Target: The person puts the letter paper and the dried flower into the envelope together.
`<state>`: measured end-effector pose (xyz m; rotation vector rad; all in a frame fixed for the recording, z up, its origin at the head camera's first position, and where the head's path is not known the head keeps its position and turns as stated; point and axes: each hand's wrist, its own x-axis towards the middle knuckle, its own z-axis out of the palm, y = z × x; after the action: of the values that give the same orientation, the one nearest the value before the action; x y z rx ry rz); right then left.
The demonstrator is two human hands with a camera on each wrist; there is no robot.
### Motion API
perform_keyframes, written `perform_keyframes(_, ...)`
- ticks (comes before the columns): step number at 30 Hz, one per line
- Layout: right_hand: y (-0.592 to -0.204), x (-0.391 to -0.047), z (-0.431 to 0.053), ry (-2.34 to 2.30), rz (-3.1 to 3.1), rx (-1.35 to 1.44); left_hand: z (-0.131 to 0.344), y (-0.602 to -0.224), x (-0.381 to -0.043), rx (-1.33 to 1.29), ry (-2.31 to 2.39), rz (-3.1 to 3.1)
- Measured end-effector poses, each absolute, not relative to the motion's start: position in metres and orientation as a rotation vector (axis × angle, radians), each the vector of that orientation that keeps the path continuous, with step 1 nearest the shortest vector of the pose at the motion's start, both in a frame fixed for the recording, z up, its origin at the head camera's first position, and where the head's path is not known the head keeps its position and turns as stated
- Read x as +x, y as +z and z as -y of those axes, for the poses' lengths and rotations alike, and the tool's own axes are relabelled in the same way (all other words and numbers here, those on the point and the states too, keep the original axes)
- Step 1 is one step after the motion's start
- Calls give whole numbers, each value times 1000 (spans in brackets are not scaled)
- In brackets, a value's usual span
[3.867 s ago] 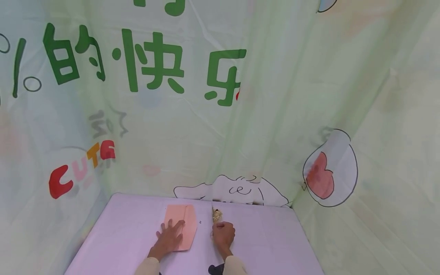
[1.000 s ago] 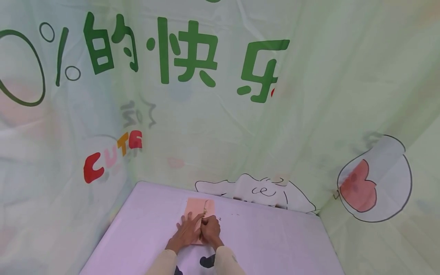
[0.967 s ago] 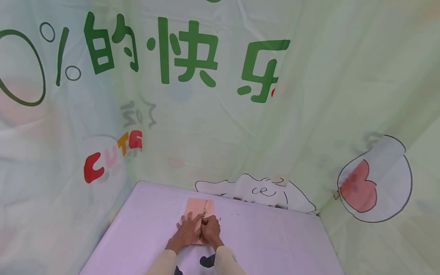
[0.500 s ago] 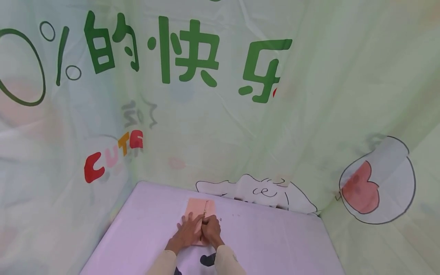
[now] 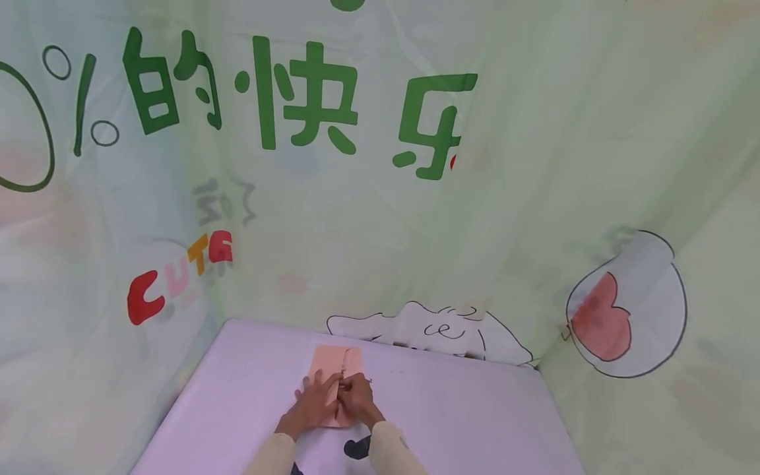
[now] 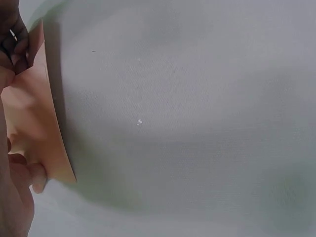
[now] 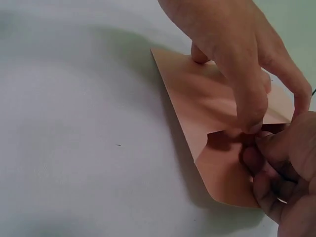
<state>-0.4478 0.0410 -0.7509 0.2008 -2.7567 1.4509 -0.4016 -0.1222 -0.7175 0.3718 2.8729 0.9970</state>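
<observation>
A pink paper envelope (image 5: 325,359) with a lengthwise slit lies on the lilac table. My left hand (image 5: 313,404) rests on it with spread fingers, the index fingertip at the flap edge of the slit. Beside it my right hand (image 5: 358,396) is curled at the opening, thumb and fingers close together. In the right wrist view the envelope (image 7: 182,94) gapes where the right fingers (image 7: 276,148) reach in under the flap. Small specks of a dried flower sprig (image 5: 344,369) show in the slit above the fingers; the rest is hidden by the hands and paper.
The lilac table (image 5: 463,415) extends to both sides, with tiny crumbs to the right of the envelope. A dark shape (image 5: 357,449) sits near the right sleeve. Printed cloth walls (image 5: 356,231) rise behind and at both sides.
The right hand has come left from the table beside the envelope onto its slit, bringing the dried flower sprig. Less of the sprig shows now than one second ago. The left hand stays on the envelope.
</observation>
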Motion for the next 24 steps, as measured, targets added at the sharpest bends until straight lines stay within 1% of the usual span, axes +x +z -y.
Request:
perform_keyframes(1,-749,-447,-40,1453,2765,195,124,-718,-402,373,992,-2873)
perform_keyframes(3,-732,-439,-38,1514,2770,152,126,-719,-404,375,985,-2883)
perform_keyframes(5,-728,-439,-38,1531,2778,106,127,-719,-405,379,982,-2899)
perform_keyframes(6,-715,-434,-37,1553,2802,45,127,-720,-406,378,978,-2909)
perform_keyframes(12,-713,-437,-49,1493,2823,-38,131,-725,-410,356,998,-2935)
perform_keyframes(18,-699,-439,-70,1357,2775,-81,143,-742,-412,369,1085,-2947)
perform_keyframes(24,-673,-450,-98,1079,2714,-35,162,-728,-413,373,1038,-2997)
